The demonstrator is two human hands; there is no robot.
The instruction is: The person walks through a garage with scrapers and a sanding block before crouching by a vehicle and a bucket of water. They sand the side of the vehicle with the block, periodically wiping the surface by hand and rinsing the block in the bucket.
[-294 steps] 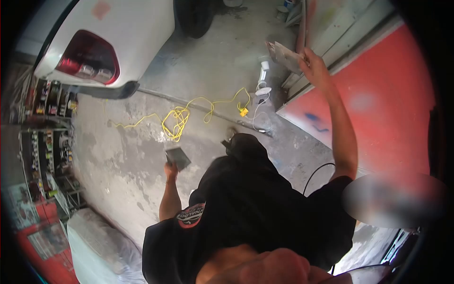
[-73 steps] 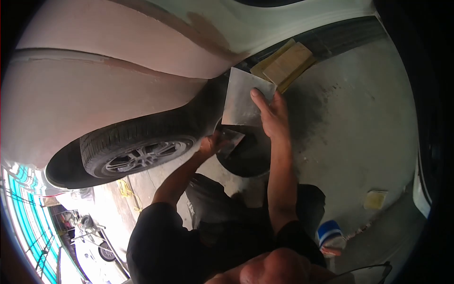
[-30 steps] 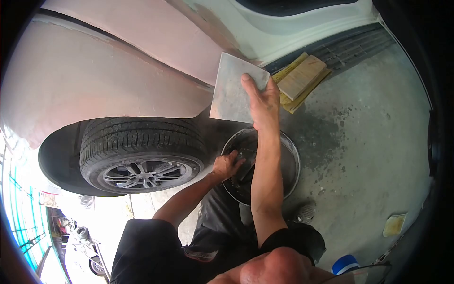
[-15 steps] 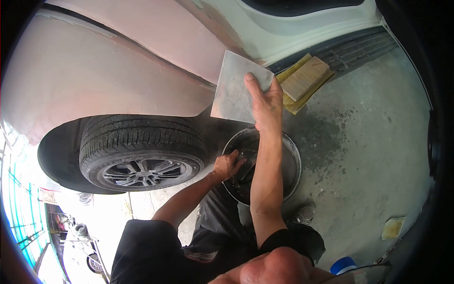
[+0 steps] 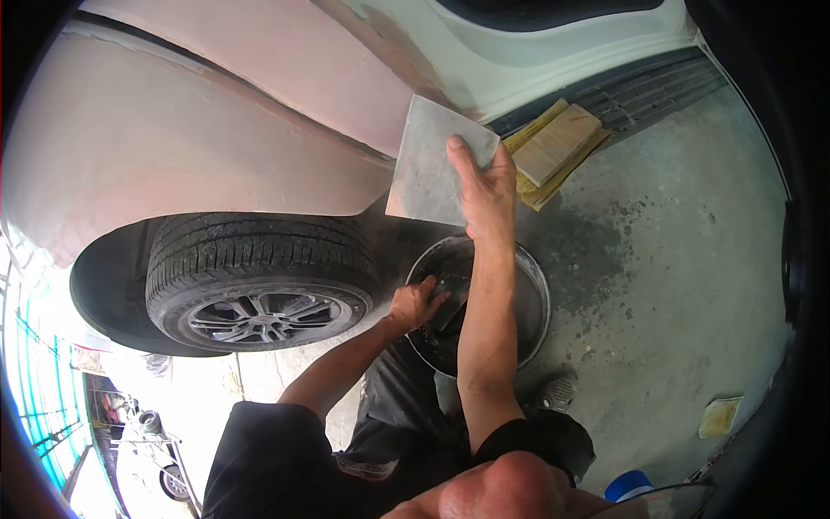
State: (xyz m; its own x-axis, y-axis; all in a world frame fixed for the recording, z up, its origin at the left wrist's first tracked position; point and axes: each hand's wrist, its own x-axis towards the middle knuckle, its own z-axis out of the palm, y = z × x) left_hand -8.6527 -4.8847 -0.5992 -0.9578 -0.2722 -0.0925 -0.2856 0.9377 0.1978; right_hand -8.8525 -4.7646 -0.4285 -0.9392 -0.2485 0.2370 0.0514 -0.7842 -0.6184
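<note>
A flat, square grey board (image 5: 425,173) is pinched in my right hand (image 5: 491,195), with the thumb lying over its face. It is held up in front of the car's lower panel edge. Lower down, my left hand (image 5: 415,307) reaches over the rim of a round dark bucket (image 5: 543,303), its fingers curled and thumb bent inward. A dark, flat-edged object (image 5: 453,313) shows in the bucket beside that thumb; I cannot tell what the left fingers grip. My right forearm covers part of the bucket.
The car's panel (image 5: 216,138), in patchy pinkish and grey coats, fills the upper left above a tyre (image 5: 259,251). A wooden block (image 5: 558,145) lies on yellowish sheets (image 5: 538,197) by the sill. A small yellowish pad (image 5: 719,417) rests on the stained floor (image 5: 657,285).
Both hands, the board and the bucket keep nearly the same places. Only a very slight shift of the whole view shows.
</note>
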